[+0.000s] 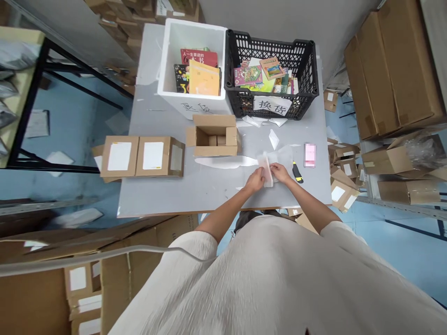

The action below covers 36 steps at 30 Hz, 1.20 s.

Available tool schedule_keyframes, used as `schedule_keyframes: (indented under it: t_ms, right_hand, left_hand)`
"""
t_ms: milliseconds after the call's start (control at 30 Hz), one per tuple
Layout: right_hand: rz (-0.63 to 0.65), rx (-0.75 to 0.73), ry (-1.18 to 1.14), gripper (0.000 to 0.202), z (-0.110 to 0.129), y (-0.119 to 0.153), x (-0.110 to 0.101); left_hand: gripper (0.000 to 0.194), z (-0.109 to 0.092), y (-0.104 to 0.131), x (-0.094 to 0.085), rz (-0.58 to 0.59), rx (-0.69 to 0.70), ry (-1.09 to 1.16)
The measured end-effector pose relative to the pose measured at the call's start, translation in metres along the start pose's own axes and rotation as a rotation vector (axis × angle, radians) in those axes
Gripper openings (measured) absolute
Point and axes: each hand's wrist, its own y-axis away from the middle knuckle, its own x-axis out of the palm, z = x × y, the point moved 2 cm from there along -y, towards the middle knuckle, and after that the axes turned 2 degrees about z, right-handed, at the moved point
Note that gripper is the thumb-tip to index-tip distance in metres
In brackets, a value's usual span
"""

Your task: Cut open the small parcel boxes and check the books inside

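Observation:
My left hand [256, 179] is closed on the left side of a small, pale pinkish flat packet [266, 171] near the front of the grey table. From the right, my right hand [280, 172] pinches the packet's other edge, with its fingers close together. Translucent wrapping [283, 156] spreads behind and to the right of the packet. Just right of my right hand lies a black and yellow cutter [297, 172]. A phone [309, 155] with a pink screen rests farther right. What is inside the packet is too blurred to tell.
An open cardboard box [214, 151] stands left of centre on the table [209, 195]. Closed labelled boxes [152, 155] are at the left. At the back are a white foam box [206, 103] and a black crate [307, 100], both holding books. Paper scraps [274, 139] lie between.

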Motion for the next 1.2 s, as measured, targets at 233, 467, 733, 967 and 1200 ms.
schedule_keyframes:
  t_ms: [233,467,733,967,1200]
  right_hand:
    - [0.102,-0.028,0.048,0.030,0.017,0.001,0.026]
    - [0.066,0.052,0.252,0.040,0.016,-0.003,0.042]
    - [0.078,0.156,0.394,0.038,0.023,0.005,0.069]
    - [-0.007,0.253,0.368,0.048,0.025,0.009,0.081]
    - [-0.104,0.396,0.410,0.043,0.023,0.003,0.091]
  left_hand:
    - [0.040,0.018,0.037,-0.041,-0.352,-0.094,-0.077]
    - [0.047,0.042,0.059,-0.036,-0.263,-0.118,-0.074]
    - [0.046,0.064,0.070,-0.027,-0.151,-0.114,-0.148]
    - [0.057,0.079,0.069,-0.022,-0.026,-0.157,-0.180]
    - [0.066,0.088,0.068,-0.014,0.106,-0.096,-0.205]
